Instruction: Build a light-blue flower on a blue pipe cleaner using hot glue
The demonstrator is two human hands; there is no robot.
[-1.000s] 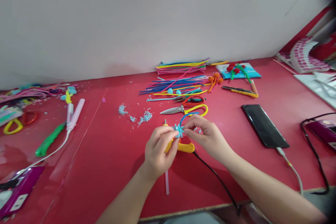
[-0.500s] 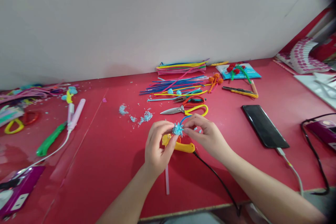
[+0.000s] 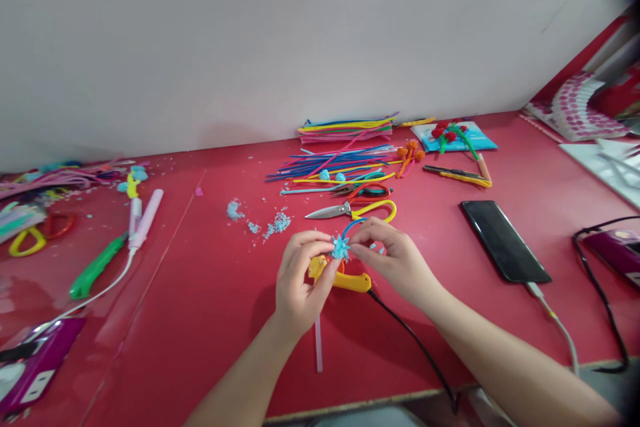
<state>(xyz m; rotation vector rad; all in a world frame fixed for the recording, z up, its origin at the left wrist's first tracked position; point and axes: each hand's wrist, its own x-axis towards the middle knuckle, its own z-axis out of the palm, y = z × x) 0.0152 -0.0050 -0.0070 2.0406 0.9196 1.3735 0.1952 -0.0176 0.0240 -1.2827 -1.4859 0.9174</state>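
Note:
A small spiky light-blue pipe-cleaner ball (image 3: 341,247) is pinched between my left hand (image 3: 300,283) and my right hand (image 3: 393,257), just above the red table (image 3: 200,293). A blue pipe-cleaner stem curls up from the ball past my right fingers. Under my hands lies a yellow glue gun (image 3: 350,279) with a black cord (image 3: 415,343) and a clear glue stick (image 3: 318,343). Both hands have their fingers closed on the ball.
Yellow-handled scissors (image 3: 350,209) and red-handled pliers (image 3: 367,190) lie behind my hands, then a heap of coloured pipe cleaners (image 3: 340,160). Blue fluff scraps (image 3: 275,223) sit left of the scissors. A black phone (image 3: 503,240) lies right. A green tool (image 3: 95,267) and a pink tool (image 3: 145,217) lie left.
My hands and the blue ball have barely moved; the fingers shifted slightly on the ball, which rose a little and then settled.

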